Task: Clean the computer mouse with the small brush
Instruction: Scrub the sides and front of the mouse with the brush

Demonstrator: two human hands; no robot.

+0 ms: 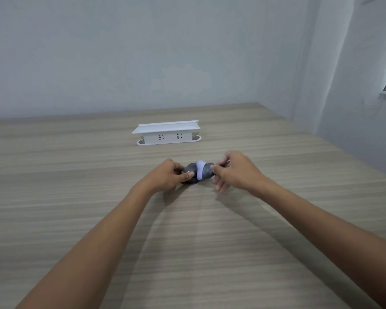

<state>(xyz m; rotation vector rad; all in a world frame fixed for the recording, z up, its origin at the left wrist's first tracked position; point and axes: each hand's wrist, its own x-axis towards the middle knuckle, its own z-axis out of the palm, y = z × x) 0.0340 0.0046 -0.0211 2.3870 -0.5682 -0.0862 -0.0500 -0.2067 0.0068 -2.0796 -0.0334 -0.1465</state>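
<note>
A wide wooden table (76,166) fills the lower two thirds of the frame, with a pale wall behind it. At the centre, a little above the middle, stands a white socket box (167,134) with a flat lid, well apart from the work.

Just below it, near the middle of the frame, both hands meet over the mouse (193,175), a dark grey, glossy, rounded thing lying on the tabletop. The left hand (167,176) grips its left end, fingers curled round it and thumb on top. The right hand (234,170) pinches what I take to be the handle of the small brush (201,170), whose white bristles lie across the top of the mouse; the handle itself is hidden by the fingers.

The mouse looks light, hard and slick, so I judge it would slide under brushing unless pinned at the sides, as the left hand does. The bristles look soft and should bend easily; a light pinch near the head ought to do.
</note>
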